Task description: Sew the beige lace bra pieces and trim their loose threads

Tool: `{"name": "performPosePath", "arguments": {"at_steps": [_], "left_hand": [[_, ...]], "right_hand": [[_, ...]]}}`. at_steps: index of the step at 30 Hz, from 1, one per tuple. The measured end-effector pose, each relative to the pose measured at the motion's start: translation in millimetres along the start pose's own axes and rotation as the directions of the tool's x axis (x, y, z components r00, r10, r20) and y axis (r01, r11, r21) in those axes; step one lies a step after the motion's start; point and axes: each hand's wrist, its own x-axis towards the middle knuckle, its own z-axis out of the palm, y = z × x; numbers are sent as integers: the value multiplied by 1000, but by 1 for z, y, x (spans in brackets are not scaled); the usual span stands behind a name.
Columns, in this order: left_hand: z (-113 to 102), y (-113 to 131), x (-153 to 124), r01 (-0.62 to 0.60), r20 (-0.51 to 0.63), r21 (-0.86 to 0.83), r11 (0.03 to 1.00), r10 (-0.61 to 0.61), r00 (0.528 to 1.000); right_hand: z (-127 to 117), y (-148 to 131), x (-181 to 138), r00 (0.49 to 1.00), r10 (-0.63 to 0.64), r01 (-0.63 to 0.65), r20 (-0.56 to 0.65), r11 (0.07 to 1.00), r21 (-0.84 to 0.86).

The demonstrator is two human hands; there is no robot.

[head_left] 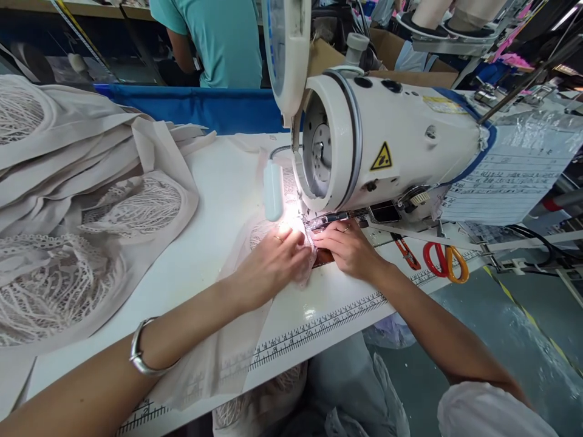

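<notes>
My left hand point(272, 261), fingers bunched, holds lace point(259, 235); my right hand point(351, 249) curls by the machine point(401, 136); its grip I cannot tell.

Left hand point(268, 261): bare, with a slender gold-toned ring point(278, 238) on one finger. Left forearm point(195, 334): bare, encircled above the wrist by a bracelet point(142, 352), silver-coloured, smooth and polished, rounded in section, with a raised collar on one part. Right hand point(350, 249): bare, likewise bearing a thin ring, gold-toned. Right forearm point(423, 328): bare as far as a whitish sleeve point(492, 413), loose, softly creased, plain.
</notes>
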Motion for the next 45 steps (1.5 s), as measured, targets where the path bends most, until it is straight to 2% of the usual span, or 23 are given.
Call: {"name": "performPosePath", "arguments": {"at_steps": [2,4,7,8,9,10,11,13,15,17,19,21,27,35,45], "left_hand": [[-8,11,-1,-19,96,-173,985,36,995],[-19,19,-1,20,214,-418,908,77,974],[-37,25,0,128,375,-748,651,256,891],[-40,25,1,172,389,-812,557,298,872],[-41,23,2,197,376,-847,494,293,879],[-40,21,3,191,341,-852,487,240,909],[-37,17,4,158,280,-824,545,148,949],[-25,7,4,59,95,-632,773,2,996],[-11,-4,3,-41,-40,-351,935,29,999],[0,-14,0,-107,-66,-142,984,99,993],[5,-20,-2,-122,-41,-19,992,121,992],[5,-21,-2,-104,-6,36,994,104,995],[4,-13,0,-83,-45,5,997,83,996],[1,-13,2,-37,-46,-44,998,34,998],[10,-14,0,-20,-58,34,999,22,998]], "right_hand": [[1,1,0,1000,-9,9,-18,1000,10],[2,1,0,999,-14,15,-36,1000,22],[2,1,0,999,-10,11,-41,1000,25],[1,0,0,999,-8,9,-38,1000,25],[1,0,0,999,-11,12,-34,1000,24],[0,0,1,999,-18,19,-34,1000,22],[0,0,1,999,-28,29,-37,999,19],[-2,-1,1,998,-47,48,-47,999,14],[-4,-1,1,995,-63,65,-74,998,18],[-6,-2,2,993,-70,74,-92,996,40],[-7,-3,2,993,-71,77,-93,995,66],[-8,-4,1,995,-63,69,-78,994,79],[-8,-6,0,1000,-21,22,-13,998,66],[-4,-3,0,999,-39,40,-32,999,22],[-2,-2,0,1000,-8,8,14,1000,12]]}}
